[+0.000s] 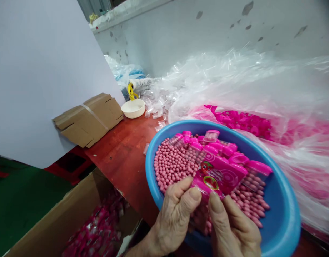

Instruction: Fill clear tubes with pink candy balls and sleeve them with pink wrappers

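Over blue basin (283,228), left hand (175,217), right hand (234,228) pinch one pink packet (218,175).

Pink strawberry-print packet (218,175) over pink beads (171,162)

A single head-worn camera looks forward and down from the person's own viewpoint, very close to the hands (177,217) at the bottom center of the frame and the blue basin (286,225) at lower right. Beyond them, the red worktop (121,157) runs away toward a stained white wall (180,35) across the top of the frame.
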A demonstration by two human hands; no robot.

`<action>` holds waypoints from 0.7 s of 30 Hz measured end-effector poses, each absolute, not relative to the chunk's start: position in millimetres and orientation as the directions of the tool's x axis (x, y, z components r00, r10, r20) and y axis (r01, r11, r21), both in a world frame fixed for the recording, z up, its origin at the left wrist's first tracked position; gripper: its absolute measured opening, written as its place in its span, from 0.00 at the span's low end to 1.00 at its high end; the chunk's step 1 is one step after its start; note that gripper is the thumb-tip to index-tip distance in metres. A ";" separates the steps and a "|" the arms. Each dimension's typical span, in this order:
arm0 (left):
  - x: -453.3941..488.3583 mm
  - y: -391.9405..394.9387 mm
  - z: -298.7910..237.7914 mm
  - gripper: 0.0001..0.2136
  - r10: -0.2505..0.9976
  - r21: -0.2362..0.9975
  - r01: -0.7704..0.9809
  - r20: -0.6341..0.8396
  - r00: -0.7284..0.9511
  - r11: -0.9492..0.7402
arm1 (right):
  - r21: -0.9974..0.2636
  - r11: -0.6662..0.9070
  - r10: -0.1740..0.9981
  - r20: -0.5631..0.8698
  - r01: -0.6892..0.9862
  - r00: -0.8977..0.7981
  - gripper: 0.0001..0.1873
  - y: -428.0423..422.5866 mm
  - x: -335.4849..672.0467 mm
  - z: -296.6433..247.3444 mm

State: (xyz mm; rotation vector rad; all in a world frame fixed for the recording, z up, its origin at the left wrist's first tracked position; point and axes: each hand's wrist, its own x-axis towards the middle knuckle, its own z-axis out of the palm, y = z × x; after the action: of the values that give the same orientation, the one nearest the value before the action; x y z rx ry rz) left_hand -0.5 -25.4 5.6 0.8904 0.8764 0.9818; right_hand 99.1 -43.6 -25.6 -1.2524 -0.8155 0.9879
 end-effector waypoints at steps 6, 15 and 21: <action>-1.3 -27.5 4.5 0.15 0.914 0.928 -0.245 -0.181 0.362 0.280 | -0.972 -0.060 0.872 -0.161 -0.225 0.462 0.17 -49.2 90.4 -18.3; 10.2 -32.3 -16.5 0.06 0.989 0.991 -0.128 0.009 -0.150 -0.029 | -0.893 -0.148 0.803 -0.360 -0.426 0.475 0.24 -43.6 100.7 -24.7; 14.2 -35.7 -15.4 0.05 0.873 0.899 0.250 0.418 -0.250 -0.359 | -0.833 -0.250 0.822 -0.452 -0.494 0.347 0.25 -42.8 98.4 -20.4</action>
State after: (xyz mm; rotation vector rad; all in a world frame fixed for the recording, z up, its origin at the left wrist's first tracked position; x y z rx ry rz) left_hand 14.2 -35.7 -15.4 1.5096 1.3699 1.6517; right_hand 98.4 -42.8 -20.4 -1.3122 -0.3368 1.2842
